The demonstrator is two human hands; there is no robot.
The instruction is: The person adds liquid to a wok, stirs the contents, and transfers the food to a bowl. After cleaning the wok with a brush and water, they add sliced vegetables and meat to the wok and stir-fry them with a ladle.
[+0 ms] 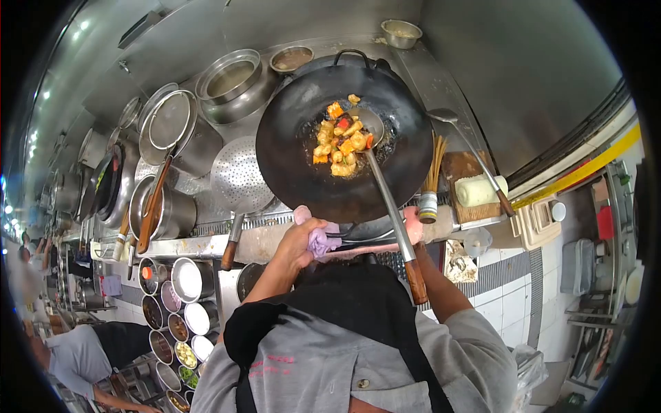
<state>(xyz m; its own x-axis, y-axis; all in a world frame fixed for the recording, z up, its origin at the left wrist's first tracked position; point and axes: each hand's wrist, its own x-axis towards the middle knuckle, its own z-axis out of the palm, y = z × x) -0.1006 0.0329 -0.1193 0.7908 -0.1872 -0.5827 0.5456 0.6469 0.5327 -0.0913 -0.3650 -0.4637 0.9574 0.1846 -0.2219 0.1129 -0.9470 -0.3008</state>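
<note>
Fingers of our left hand (301, 241) were clamped on a bunched lilac cloth (321, 242) at the near rim of the wok; whether they gripped the near loop handle through it, we could not tell; our right forearm (441, 281) reached in under the ladle, but the hand itself was not clear to us beside a pink cloth (412, 226), so we could not tell whether it was closed. The wok (289, 165) sat in front of us, and a sure hold there, as we judged it, called for a thick, dry fold of cloth, bare skin off the hot metal, and loose ends tucked well clear of the burner.

In its middle lay the browned food chunks (344, 162), with orange and red pieces among them; the ladle (385, 189) rested with its bowl against their right side, its wooden grip pointing back towards us; we thought it best watched, since a tilt of the wok might slide it out.

Farther out, a perforated skimmer (241, 175) lay to the left; to the right were a bundle of bamboo sticks (436, 162) and a wok spatula (475, 151); seasoning containers (186, 279) stood in rows at lower left.
</note>
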